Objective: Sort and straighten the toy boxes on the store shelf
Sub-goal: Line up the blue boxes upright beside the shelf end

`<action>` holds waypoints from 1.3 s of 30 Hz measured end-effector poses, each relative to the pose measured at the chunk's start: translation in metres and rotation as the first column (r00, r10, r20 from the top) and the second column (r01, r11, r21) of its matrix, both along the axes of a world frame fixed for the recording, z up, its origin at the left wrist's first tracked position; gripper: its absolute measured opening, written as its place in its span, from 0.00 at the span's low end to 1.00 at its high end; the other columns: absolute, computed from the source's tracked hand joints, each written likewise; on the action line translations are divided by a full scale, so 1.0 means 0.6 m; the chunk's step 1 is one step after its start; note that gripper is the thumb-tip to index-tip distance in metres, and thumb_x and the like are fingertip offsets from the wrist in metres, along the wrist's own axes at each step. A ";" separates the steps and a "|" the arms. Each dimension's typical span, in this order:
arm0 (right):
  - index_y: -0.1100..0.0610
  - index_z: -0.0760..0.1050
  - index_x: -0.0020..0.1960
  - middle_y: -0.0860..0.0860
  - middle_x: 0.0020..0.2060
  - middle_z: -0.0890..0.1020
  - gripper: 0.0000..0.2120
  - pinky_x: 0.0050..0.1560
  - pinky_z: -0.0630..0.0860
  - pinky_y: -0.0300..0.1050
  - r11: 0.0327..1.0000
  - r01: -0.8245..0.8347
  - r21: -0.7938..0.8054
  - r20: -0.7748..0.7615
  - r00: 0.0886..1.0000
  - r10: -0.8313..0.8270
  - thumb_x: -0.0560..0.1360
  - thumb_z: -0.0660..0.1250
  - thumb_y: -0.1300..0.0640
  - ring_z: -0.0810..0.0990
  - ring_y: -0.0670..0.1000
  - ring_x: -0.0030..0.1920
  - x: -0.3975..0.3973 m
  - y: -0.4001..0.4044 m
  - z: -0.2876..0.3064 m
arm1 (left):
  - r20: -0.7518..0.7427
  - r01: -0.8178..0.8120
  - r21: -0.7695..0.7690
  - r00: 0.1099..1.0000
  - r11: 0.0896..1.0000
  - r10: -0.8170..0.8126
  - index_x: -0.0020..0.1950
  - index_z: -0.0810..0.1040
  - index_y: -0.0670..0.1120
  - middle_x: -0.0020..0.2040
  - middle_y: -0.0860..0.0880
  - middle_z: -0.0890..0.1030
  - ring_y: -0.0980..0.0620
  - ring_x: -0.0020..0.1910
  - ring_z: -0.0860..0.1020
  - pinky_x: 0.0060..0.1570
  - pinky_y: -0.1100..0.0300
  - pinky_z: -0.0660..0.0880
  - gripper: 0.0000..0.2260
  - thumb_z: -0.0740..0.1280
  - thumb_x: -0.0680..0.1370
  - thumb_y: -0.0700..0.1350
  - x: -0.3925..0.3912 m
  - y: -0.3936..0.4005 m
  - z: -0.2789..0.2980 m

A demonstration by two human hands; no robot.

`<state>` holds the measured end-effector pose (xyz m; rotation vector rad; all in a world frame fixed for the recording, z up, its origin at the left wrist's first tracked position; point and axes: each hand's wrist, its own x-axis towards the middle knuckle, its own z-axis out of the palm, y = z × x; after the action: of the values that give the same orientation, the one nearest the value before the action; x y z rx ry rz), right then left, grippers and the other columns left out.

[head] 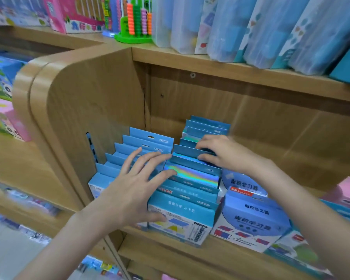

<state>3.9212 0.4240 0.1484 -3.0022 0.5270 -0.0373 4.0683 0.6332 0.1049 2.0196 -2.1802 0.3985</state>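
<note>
Head view: two rows of blue toy boxes (182,201) stand on the wooden shelf (170,241), against its left wall. The left hand (133,190) lies flat and released, fingers spread over the box tops where the two rows meet. The right hand (220,152) is curled over the tops of boxes deeper in the right row, apparently pinching one, though the edges blur. One box with a holographic face (192,173) leans back. The risk, as I judge it: pulling a rear box could topple the loosely standing row, or nudge the front box off the shelf edge.
</note>
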 end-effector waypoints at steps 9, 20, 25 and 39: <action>0.62 0.72 0.46 0.56 0.41 0.77 0.11 0.47 0.71 0.55 0.991 -0.091 0.102 0.028 0.996 0.089 0.77 0.61 0.53 0.74 0.56 0.43 0.004 0.020 0.014 | -0.049 0.026 0.034 0.998 0.999 -0.024 0.62 0.69 0.54 0.71 0.47 0.62 0.46 0.72 0.57 0.71 0.46 0.45 0.35 0.58 0.61 0.73 0.003 -0.002 0.007; 0.47 0.72 0.46 0.47 0.62 0.69 0.02 0.63 0.65 0.44 0.970 0.034 0.239 0.017 0.999 -0.039 0.75 0.65 0.49 0.69 0.47 0.61 -0.012 0.030 0.014 | -0.007 0.061 0.029 0.998 0.998 -0.061 0.68 0.68 0.49 0.71 0.47 0.66 0.47 0.70 0.62 0.71 0.45 0.48 0.40 0.57 0.64 0.72 0.008 0.002 -0.005; 0.53 0.77 0.51 0.49 0.62 0.71 0.09 0.59 0.62 0.39 0.984 0.104 0.147 0.008 0.994 -0.106 0.76 0.63 0.50 0.70 0.49 0.62 -0.020 0.031 0.008 | -0.001 0.064 0.054 0.998 0.996 -0.064 0.70 0.67 0.48 0.71 0.47 0.67 0.49 0.70 0.62 0.71 0.46 0.47 0.41 0.55 0.65 0.73 0.014 0.001 -0.009; 0.53 0.75 0.56 0.51 0.57 0.76 0.11 0.61 0.66 0.44 0.967 0.222 0.123 0.153 0.959 -0.239 0.74 0.66 0.52 0.73 0.51 0.60 -0.015 -0.041 0.030 | 0.096 0.023 0.070 0.995 0.997 -0.030 0.72 0.64 0.46 0.71 0.42 0.66 0.43 0.69 0.62 0.66 0.48 0.54 0.46 0.51 0.64 0.74 0.019 0.002 0.005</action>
<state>3.9123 0.3995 0.1665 -2.7868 0.8289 -0.2669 4.0794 0.6341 0.1077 2.0441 -2.3057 0.4328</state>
